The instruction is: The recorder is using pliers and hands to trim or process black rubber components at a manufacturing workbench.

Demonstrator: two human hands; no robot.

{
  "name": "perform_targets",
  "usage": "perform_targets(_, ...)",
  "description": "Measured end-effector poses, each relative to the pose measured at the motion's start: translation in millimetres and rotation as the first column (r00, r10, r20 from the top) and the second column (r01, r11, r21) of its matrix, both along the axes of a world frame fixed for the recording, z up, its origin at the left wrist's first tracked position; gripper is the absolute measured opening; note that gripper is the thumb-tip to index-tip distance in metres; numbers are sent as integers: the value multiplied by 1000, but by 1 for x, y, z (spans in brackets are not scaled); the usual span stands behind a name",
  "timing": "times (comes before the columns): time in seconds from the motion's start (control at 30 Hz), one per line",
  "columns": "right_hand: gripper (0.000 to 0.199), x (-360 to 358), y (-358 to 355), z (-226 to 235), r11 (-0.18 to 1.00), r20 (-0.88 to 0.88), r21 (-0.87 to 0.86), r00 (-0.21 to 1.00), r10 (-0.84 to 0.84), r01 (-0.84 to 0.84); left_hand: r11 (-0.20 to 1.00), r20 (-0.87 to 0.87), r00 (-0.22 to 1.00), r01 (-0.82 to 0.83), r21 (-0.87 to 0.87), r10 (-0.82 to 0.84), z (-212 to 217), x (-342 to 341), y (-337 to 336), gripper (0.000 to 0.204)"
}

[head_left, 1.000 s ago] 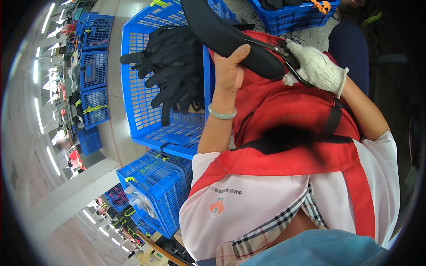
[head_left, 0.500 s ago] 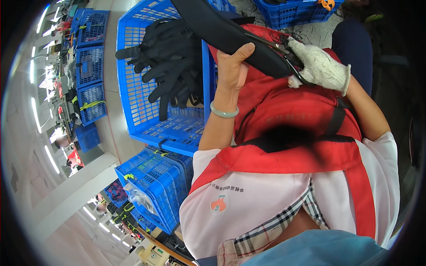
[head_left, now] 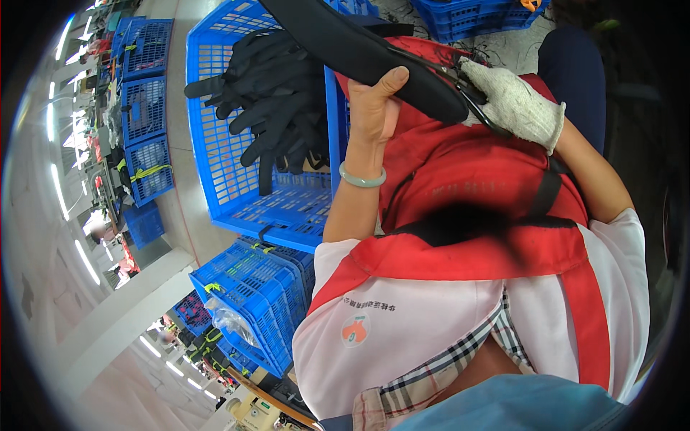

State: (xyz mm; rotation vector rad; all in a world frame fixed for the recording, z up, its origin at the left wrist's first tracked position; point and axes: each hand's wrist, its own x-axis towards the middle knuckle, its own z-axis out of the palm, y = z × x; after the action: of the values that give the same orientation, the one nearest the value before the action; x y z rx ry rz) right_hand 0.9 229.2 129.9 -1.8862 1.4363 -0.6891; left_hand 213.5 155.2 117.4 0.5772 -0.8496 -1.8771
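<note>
A long black padded strap (head_left: 359,61) slants across the top middle, its rounded end over the red apron on my lap. My bare left hand (head_left: 377,104) grips the strap from beneath, with the thumb on its upper face and a pale bangle on the wrist. My right hand (head_left: 517,104), in a white knitted glove, is closed on a pair of dark-handled scissors (head_left: 474,104). The scissors' blades lie along the strap's far edge, close to its rounded end. Whether they touch the fabric is hard to tell.
Left of my lap stands a blue plastic crate (head_left: 248,208) holding a heap of black straps (head_left: 280,108). Another blue crate (head_left: 460,25) sits beyond my knees, near dark thread scraps on the floor. Stacked blue crates (head_left: 251,302) stand at the lower left.
The strap, both hands and the scissors have shifted slightly to the left. Both hands keep their holds.
</note>
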Motion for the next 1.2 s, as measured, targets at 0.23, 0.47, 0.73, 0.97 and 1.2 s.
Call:
perform_targets(0.23, 37, -5, -1, 3, 997, -27, 34, 997, -67, 68, 981, -170, 982, 106, 161, -78, 10, 9, -3, 31)
perform_targets(0.47, 45, 2, 3, -16, 986, -114, -127, 986, -120, 105, 1000, -7, 1000, 6, 20, -6, 2, -3, -8, 32)
perform_targets(0.73, 43, 2, -5, -23, 987, -79, -118, 990, -118, 108, 999, 26, 999, -19, -40, 20, -3, -3, -7, 35)
perform_targets(0.97, 38, 2, -2, -15, 990, -139, -103, 984, -111, 97, 989, -118, 992, 54, 137, -38, -3, 18, -23, 25)
perform_targets(1.2, 45, 7, -3, -19, 989, -205, -95, 970, -130, 112, 1000, 2, 1000, -24, 4, 24, -6, 3, -15, 28)
